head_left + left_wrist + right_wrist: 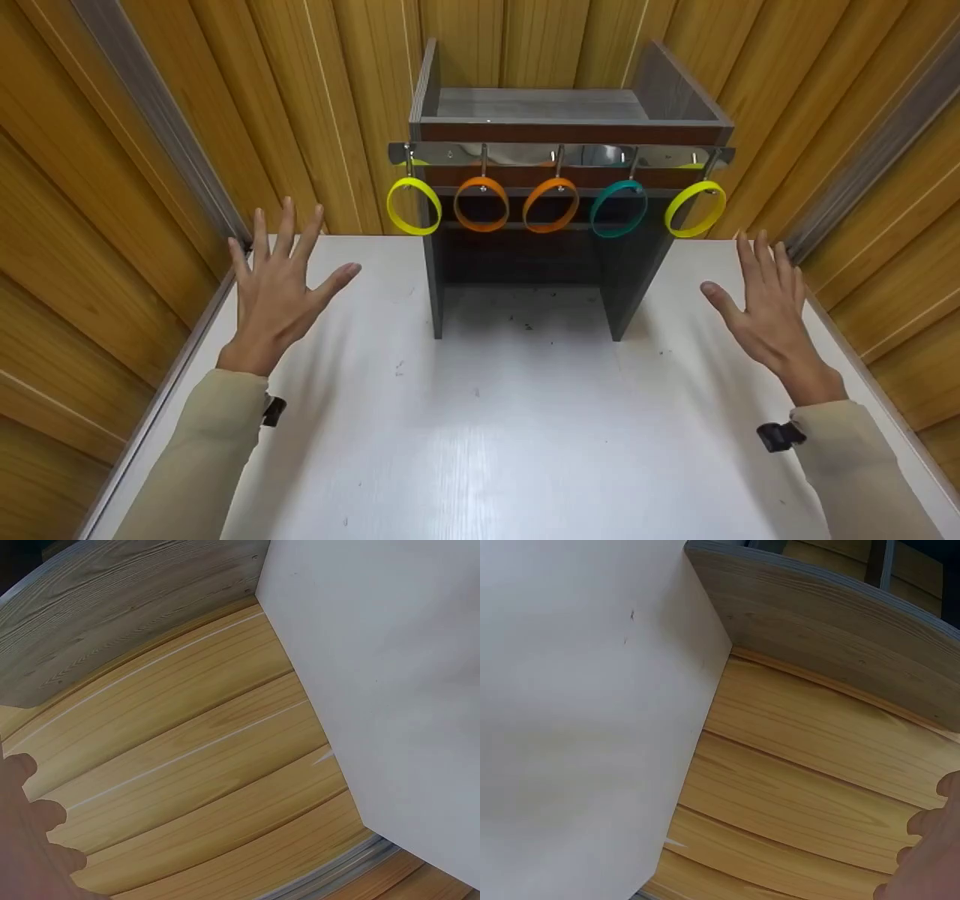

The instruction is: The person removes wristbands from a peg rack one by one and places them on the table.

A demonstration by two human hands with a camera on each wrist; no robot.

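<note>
Both hands hover apart over the white table, holding nothing. To the left of the grey rack, my left hand (276, 296) has its fingers spread and straight. On the other side, my right hand (769, 319) is likewise extended, thumb out toward the rack. Rings hang from hooks on a metal strip (517, 155) across the rack's front: a yellow ring (390, 212) at the left end, two orange rings (459, 215), a teal ring (596, 220) and another yellow ring (670, 220) at the right end. Only fingers (46, 815) show at the left wrist view's edge.
The grey wooden rack (433, 285) stands at the back of the white table (525, 427), with an open shelf (536, 105) on top. Wood-panelled walls (82, 225) enclose the back and both sides. Small dark specks dot the tabletop.
</note>
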